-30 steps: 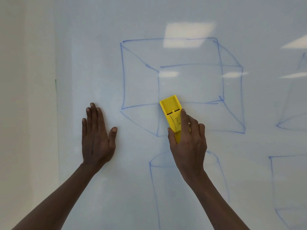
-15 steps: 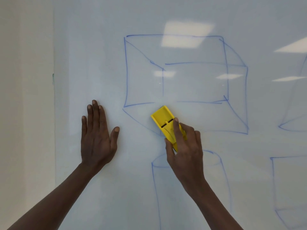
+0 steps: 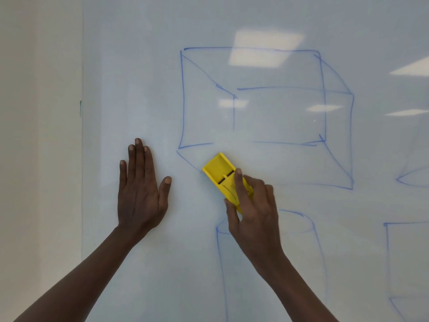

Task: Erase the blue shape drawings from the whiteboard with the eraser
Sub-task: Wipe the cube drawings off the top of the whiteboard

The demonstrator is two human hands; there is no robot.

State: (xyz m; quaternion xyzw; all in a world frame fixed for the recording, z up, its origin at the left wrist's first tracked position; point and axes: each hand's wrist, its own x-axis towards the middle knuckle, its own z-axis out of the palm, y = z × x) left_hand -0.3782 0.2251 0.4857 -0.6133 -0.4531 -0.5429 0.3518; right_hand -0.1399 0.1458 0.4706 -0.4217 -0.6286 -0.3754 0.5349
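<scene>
Right hand grip pinches yellow eraser w/ thumb + fingers, tilted, pressed on board at cube's lower-left gap (lines partly wiped). Left hand flat, fingers spread, beside it

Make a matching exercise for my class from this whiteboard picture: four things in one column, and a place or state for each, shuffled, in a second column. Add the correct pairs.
Column 1
1. left hand
2. right hand
3. yellow eraser
4. blue box drawing

Column 2
A. partly wiped away near its lower left corner
B. spread flat against the whiteboard, holding nothing
C. tilted, pressed on the board below the box's gap
D. gripping the lower end of the eraser

Pairs: 1-B, 2-D, 3-C, 4-A
</scene>
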